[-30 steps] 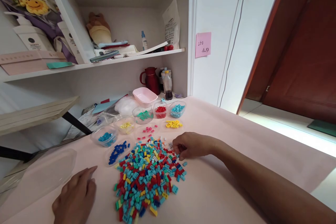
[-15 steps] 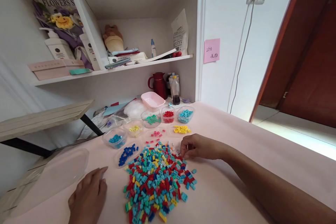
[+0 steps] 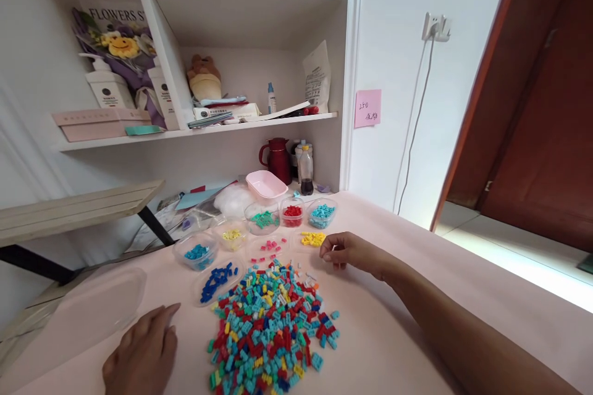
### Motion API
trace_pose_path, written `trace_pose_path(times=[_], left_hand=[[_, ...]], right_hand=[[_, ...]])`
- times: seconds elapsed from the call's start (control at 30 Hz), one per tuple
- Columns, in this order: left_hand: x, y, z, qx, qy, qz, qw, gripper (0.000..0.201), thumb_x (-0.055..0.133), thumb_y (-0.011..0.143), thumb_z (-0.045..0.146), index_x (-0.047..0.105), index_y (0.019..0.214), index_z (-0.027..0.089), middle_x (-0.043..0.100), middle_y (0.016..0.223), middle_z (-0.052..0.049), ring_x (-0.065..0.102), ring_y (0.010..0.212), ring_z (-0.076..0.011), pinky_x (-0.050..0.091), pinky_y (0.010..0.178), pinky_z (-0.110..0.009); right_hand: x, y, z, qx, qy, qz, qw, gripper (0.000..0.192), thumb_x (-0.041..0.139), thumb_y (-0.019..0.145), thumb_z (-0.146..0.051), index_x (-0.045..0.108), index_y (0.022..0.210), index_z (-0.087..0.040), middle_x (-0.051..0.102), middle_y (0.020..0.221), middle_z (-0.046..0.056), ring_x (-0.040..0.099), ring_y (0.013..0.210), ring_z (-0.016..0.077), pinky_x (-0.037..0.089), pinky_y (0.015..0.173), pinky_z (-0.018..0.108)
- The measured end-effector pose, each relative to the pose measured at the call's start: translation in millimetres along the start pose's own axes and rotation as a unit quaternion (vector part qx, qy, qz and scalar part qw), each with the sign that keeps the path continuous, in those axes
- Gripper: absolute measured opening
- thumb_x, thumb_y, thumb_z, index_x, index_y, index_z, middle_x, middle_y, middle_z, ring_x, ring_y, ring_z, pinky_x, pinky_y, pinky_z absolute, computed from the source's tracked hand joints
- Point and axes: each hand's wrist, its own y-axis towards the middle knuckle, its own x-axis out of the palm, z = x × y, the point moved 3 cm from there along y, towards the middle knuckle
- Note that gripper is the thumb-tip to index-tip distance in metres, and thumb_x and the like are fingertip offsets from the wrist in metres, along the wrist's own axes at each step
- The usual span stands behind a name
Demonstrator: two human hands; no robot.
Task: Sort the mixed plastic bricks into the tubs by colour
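Observation:
A heap of small toy building bricks [image 3: 269, 327] in mixed colours lies on the pink tabletop. Left of it, my left hand [image 3: 141, 349] rests on the surface, fingers stretched out and holding nothing. Beyond the heap's right side is my right hand [image 3: 343, 251], its thumb and fingers curled together; whatever is between the fingertips is hidden. It is right beside the shallow clear lid with yellow bricks [image 3: 313, 239]. Pink bricks [image 3: 269, 247] lie to the left of that lid, and dark blue bricks [image 3: 217, 282] lie in another near the heap.
Behind stand clear tubs of red bricks [image 3: 292, 215], turquoise bricks [image 3: 322, 215], green bricks [image 3: 264, 219], pale yellow bricks [image 3: 233, 236] and blue bricks [image 3: 198, 253]. A pink basin [image 3: 266, 184], red jug [image 3: 278, 160] and bottle [image 3: 306, 171] are farther back. A clear lid [image 3: 106, 296] lies left.
My right hand has moved from the heap's right edge, away from me, to beside the yellow bricks. The left hand stays on the table. The view has tilted slightly upward.

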Motion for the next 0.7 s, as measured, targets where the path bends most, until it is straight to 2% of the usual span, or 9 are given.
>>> trace_pose_path(times=[0.17,0.37,0.57,0.7], left_hand=[[-0.1,0.0,-0.3,-0.003,-0.007,0.005,1.0,0.046,0.026,0.093,0.029,0.056,0.128,0.032,0.051,0.14,-0.001,0.042,0.131,-0.0232,0.032,0.105,-0.046],[-1.1,-0.4,-0.2,0.007,-0.023,0.008,1.0,0.044,0.031,0.091,0.029,0.057,0.127,0.03,0.053,0.139,-0.002,0.042,0.13,-0.025,0.031,0.106,-0.048],[0.2,0.0,-1.5,0.012,-0.02,0.013,1.0,0.045,0.03,0.092,0.029,0.057,0.128,0.03,0.053,0.138,-0.003,0.041,0.131,-0.0247,0.032,0.106,-0.048],[-2.5,-0.9,1.7,0.004,-0.015,0.0,1.0,0.046,0.027,0.093,0.03,0.056,0.129,0.03,0.051,0.14,-0.002,0.041,0.131,-0.0245,0.031,0.106,-0.047]], right_hand=[[4.8,-0.6,2.4,0.024,0.015,-0.042,0.999,0.019,0.068,0.072,-0.033,0.067,0.08,-0.016,0.065,0.062,0.0,0.056,0.058,0.012,0.042,0.057,0.024],[4.4,0.5,-2.3,0.008,0.061,-0.003,0.998,0.026,0.072,0.07,-0.039,0.067,0.082,-0.016,0.062,0.066,-0.001,0.058,0.061,0.0122,0.043,0.058,0.024],[4.4,0.2,-2.2,-0.012,0.091,0.0,0.996,0.033,0.07,0.073,-0.047,0.068,0.083,-0.015,0.065,0.078,0.001,0.058,0.06,0.0104,0.042,0.058,0.025],[4.3,0.0,-1.5,-0.011,0.087,-0.004,0.996,0.038,0.068,0.075,-0.052,0.068,0.084,-0.015,0.065,0.077,0.002,0.059,0.06,0.0112,0.043,0.059,0.026]])
